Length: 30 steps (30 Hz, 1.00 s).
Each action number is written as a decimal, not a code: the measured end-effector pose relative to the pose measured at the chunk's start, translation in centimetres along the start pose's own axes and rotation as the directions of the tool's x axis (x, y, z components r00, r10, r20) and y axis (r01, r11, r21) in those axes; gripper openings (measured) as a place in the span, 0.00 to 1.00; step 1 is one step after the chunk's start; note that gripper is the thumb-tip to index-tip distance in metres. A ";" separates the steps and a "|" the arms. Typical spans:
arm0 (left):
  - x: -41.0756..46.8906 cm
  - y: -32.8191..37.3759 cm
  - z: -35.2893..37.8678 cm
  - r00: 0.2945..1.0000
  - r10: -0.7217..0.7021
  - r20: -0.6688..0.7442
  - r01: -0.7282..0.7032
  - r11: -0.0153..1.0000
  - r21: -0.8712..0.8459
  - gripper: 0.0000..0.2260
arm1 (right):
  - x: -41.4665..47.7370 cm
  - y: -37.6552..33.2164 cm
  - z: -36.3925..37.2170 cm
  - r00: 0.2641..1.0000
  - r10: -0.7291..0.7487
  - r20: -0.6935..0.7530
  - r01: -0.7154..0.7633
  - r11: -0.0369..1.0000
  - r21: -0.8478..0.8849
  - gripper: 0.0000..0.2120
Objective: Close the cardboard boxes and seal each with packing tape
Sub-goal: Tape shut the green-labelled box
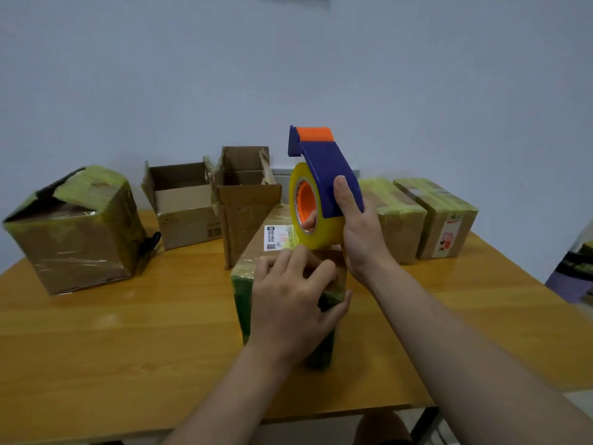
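Observation:
A closed cardboard box (256, 252) with a white label lies lengthwise at the table's middle, its near end wrapped in yellowish tape. My left hand (295, 303) rests over that near end, fingers curled on the top and thumb down the right side, pressing the tape. My right hand (356, 226) grips a blue and orange tape dispenser (324, 175) holding a yellow tape roll (321, 226), raised just above the box. A strip of tape runs from the roll down to the box top by my left fingers.
The wooden table (128, 332) holds a large taped box (77, 232) at the left. Two open boxes (186, 203) (247, 200) stand behind the middle. Two taped boxes (398, 216) (446, 216) sit at the back right. A wall rises close behind.

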<state>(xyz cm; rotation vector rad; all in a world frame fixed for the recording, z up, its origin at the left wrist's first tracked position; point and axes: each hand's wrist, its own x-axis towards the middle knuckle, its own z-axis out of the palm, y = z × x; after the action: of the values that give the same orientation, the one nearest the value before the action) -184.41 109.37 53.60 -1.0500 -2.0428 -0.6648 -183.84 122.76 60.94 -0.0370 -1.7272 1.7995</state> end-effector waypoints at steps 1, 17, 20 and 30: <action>0.1 0.1 0.0 1.000 0.001 -0.003 -0.001 1.000 0.003 0.14 | -0.1 -0.3 0.2 1.000 0.004 -0.010 -0.004 1.000 -0.005 0.12; -0.7 -7.4 -7.0 0.959 -0.073 0.273 0.179 0.904 -0.388 0.23 | -0.4 -5.0 -3.9 0.979 0.031 -0.200 -0.042 0.998 -0.053 0.13; -0.5 -6.0 -6.7 0.973 -0.228 0.036 0.229 0.941 -0.249 0.23 | -0.7 -5.2 -4.0 0.979 0.049 -0.199 -0.063 0.996 -0.063 0.14; 0.0 4.9 -0.7 0.935 -0.210 0.285 0.181 0.975 0.125 0.37 | -1.3 -5.5 -3.5 0.984 0.044 -0.173 -0.061 0.994 -0.095 0.15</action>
<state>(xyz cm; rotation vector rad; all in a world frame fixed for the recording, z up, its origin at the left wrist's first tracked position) -180.02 111.50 54.62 -0.9420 -2.4401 -0.5243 -178.98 124.97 64.95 -0.2737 -1.7058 1.6932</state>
